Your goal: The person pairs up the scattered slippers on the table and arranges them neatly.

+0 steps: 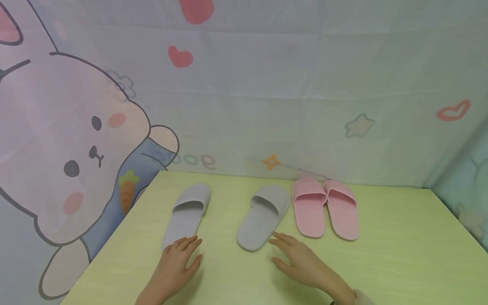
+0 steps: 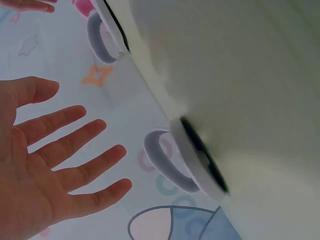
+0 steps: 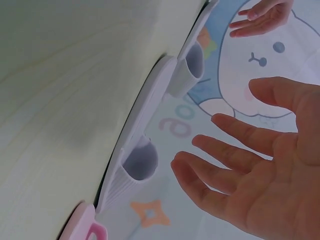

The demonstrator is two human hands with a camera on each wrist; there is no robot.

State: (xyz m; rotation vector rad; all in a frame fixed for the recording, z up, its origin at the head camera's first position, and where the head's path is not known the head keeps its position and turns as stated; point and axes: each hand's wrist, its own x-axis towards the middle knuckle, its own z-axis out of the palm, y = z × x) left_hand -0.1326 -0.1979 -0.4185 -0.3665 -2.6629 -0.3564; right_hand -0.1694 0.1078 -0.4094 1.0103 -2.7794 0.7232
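Observation:
Two grey slippers lie apart on the table, toes pointing to the back. My left hand point(image 1: 173, 264) hovers over the heel end of the left grey slipper point(image 1: 179, 226), its fingers spread and holding nothing. The right grey slipper point(image 1: 257, 228) is turned at a slant, its toe leaning right. Just right of that one's heel is my right hand point(image 1: 301, 260), fingers loosely extended, also holding nothing. In the left wrist view the left hand point(image 2: 55, 170) shows all its fingers apart; the right wrist view shows the right palm point(image 3: 270, 185) bare.
A pair of pink slippers, the left one point(image 1: 309, 209) and the right one point(image 1: 343, 212), sits side by side at the back right. The light green table point(image 1: 396, 254) ends at the back against a printed cloth point(image 1: 244, 84) with a cartoon rabbit.

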